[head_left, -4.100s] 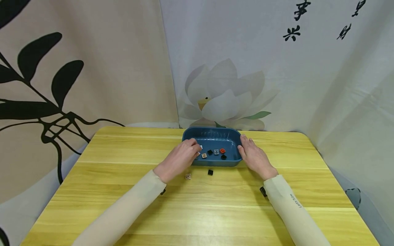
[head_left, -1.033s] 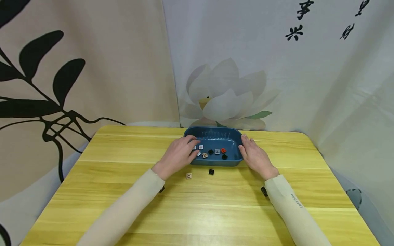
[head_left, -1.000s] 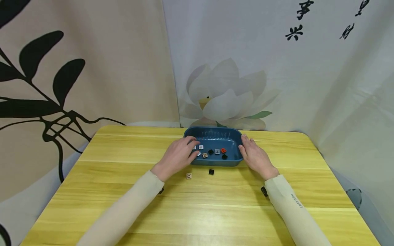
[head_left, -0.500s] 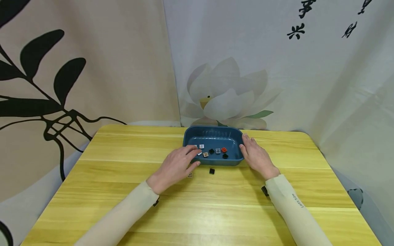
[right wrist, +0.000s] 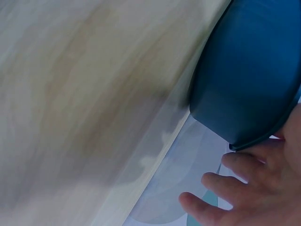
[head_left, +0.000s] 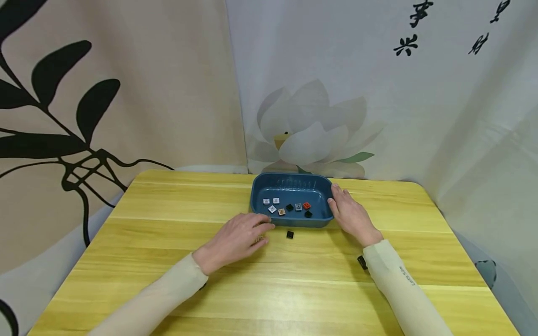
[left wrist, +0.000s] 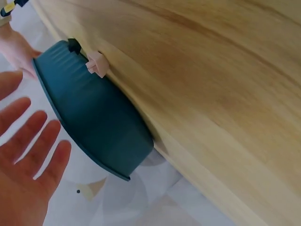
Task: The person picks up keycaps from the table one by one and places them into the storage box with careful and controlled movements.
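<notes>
A blue rectangular dish (head_left: 298,223) stands at the table's far side with several small keycaps inside. These include white keycaps (head_left: 272,209), black ones and a red keycap (head_left: 307,205). My left hand (head_left: 231,240) hovers just in front of the dish, fingers spread and holding nothing. Beneath its fingers a pale pink keycap (left wrist: 98,64) sits on the table, partly hidden in the head view. A black keycap (head_left: 290,234) lies to its right. With fingers extended, my right hand (head_left: 353,217) rests against the dish's right end; the right wrist view shows its fingers (right wrist: 230,188) at the rim.
The wooden table (head_left: 302,284) stretches toward me and to both sides. A patterned curtain (head_left: 189,93) hangs close behind its far edge. Small black devices sit under both cuffs.
My left hand has come out of the dish toward me, its fingers spreading, and now covers part of the pink keycap. White keycaps it hid are visible. The right hand stays put.
</notes>
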